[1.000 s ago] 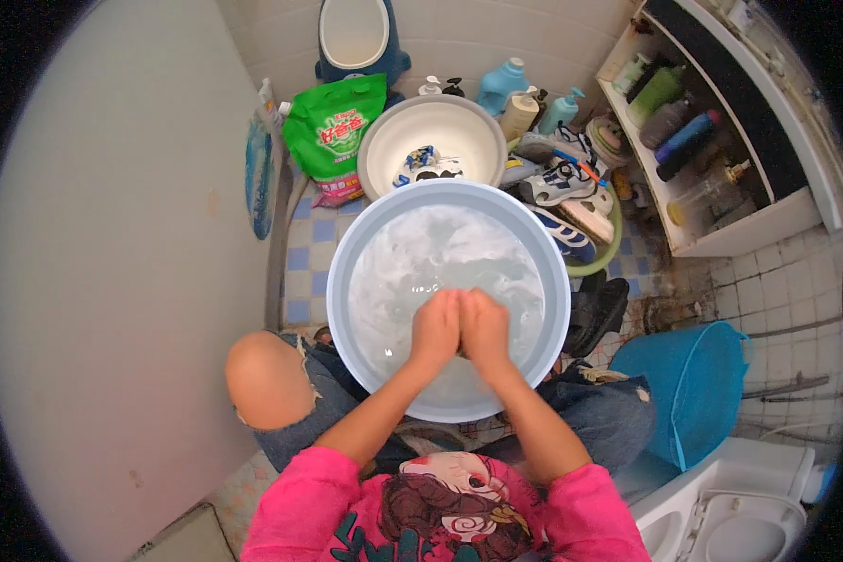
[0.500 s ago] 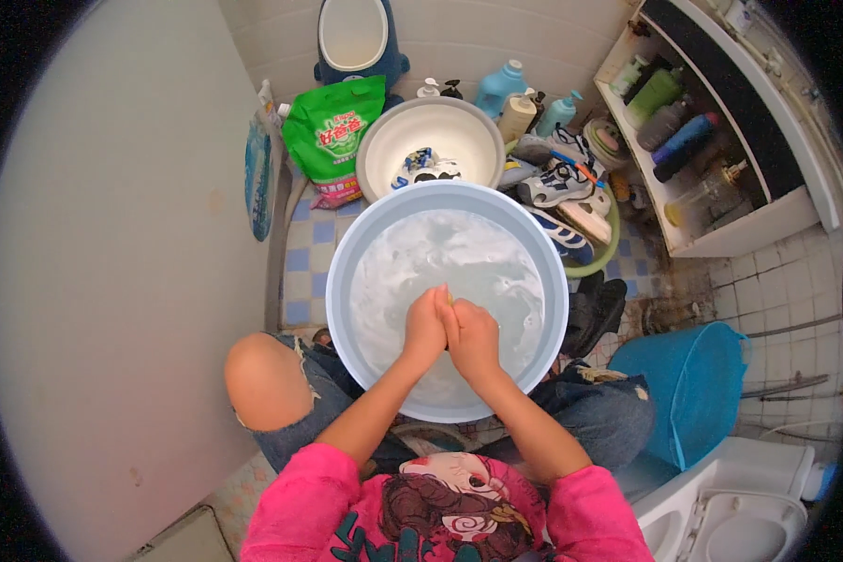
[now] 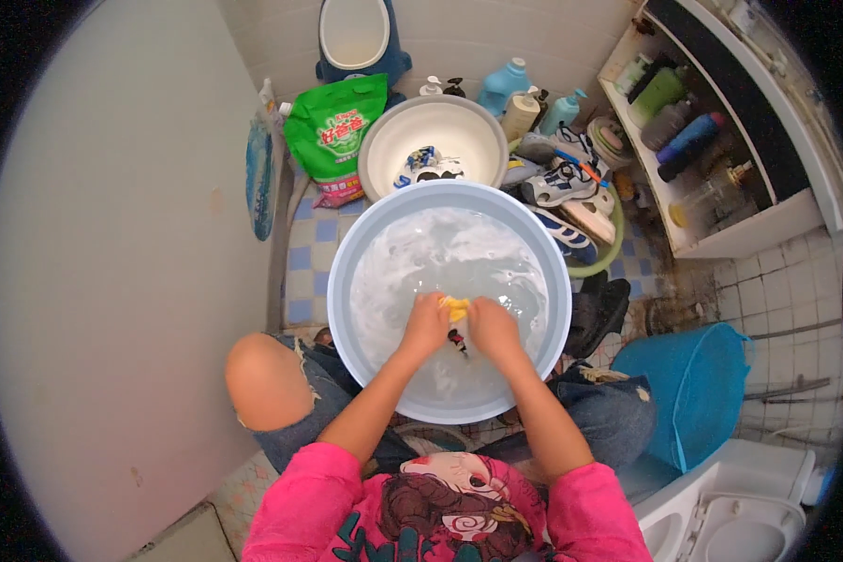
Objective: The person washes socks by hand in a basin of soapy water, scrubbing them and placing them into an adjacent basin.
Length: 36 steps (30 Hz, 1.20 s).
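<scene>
Above the light blue basin (image 3: 340, 253), which holds cloudy, sudsy water (image 3: 459, 267), both hands stretch a small yellow cloth (image 3: 455, 308) between them. My left hand (image 3: 427, 323) grips its left side with closed fingers. The right side is pinched in my right hand (image 3: 493, 328). A dark piece with red and white marks (image 3: 456, 342) shows just below the yellow part; whether it belongs to the same cloth I cannot tell. Behind this basin, a smaller off-white basin (image 3: 377, 131) holds a few patterned cloth pieces (image 3: 425, 167) in blue, white and black.
A green detergent bag (image 3: 339, 117) stands behind at left. Pump bottles (image 3: 560, 110) line the back wall. Shoes (image 3: 558, 185) fill a green basin at right, near an open shelf (image 3: 684, 201) of bottles. A blue bucket (image 3: 688, 393) and toilet (image 3: 749, 525) are at lower right.
My hands were pressed together around the cloth, mostly hiding it. They have moved apart, and the yellow cloth now shows stretched between them.
</scene>
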Each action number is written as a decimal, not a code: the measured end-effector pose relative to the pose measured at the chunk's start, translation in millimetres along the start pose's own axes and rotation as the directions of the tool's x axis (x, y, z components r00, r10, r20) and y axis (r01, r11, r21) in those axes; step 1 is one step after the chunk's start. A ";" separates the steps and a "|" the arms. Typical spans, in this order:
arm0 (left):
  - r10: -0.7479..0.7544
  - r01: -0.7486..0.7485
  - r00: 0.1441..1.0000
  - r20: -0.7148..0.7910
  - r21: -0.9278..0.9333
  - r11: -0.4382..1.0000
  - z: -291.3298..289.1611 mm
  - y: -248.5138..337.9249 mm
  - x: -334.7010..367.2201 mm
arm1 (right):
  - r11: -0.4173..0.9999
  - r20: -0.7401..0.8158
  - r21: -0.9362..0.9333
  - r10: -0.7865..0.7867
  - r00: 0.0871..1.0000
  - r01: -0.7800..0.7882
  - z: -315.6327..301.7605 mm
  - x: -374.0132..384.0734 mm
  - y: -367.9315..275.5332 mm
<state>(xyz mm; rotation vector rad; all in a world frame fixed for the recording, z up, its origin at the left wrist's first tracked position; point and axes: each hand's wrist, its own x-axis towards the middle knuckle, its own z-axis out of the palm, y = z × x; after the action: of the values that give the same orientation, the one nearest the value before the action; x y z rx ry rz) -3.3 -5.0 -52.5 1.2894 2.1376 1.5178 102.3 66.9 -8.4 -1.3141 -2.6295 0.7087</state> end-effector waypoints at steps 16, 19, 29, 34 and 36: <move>-0.453 0.501 0.865 0.215 -0.367 0.783 -6.2 23.6 12.3 | 0.951 -0.320 0.115 -0.238 0.917 0.287 -19.7 -11.2 -42.7; -0.279 0.288 0.958 0.072 -0.266 0.920 -1.3 42.0 9.8 | 0.983 -0.306 0.144 -0.063 0.950 0.112 -21.7 2.5 -17.2; -0.270 0.266 0.963 -0.002 -0.175 0.948 -10.6 43.9 8.7 | 0.979 -0.306 0.129 -0.112 0.945 0.158 -28.8 -13.0 -46.7; -0.186 0.190 0.982 0.038 -0.178 0.965 -12.5 67.9 6.5 | 0.965 -0.317 0.184 -0.119 0.941 0.185 -25.3 -6.6 -32.5; -0.256 0.258 0.966 0.037 -0.198 0.946 -13.0 60.7 7.7 | 0.962 -0.338 0.232 -0.062 0.939 0.147 -26.3 -8.2 -38.1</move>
<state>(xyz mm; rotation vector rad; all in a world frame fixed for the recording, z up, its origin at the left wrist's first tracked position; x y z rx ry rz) 16.1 -2.7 6.9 0.9093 1.9926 1.5622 87.7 50.3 33.1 -1.1008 -2.2404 0.7124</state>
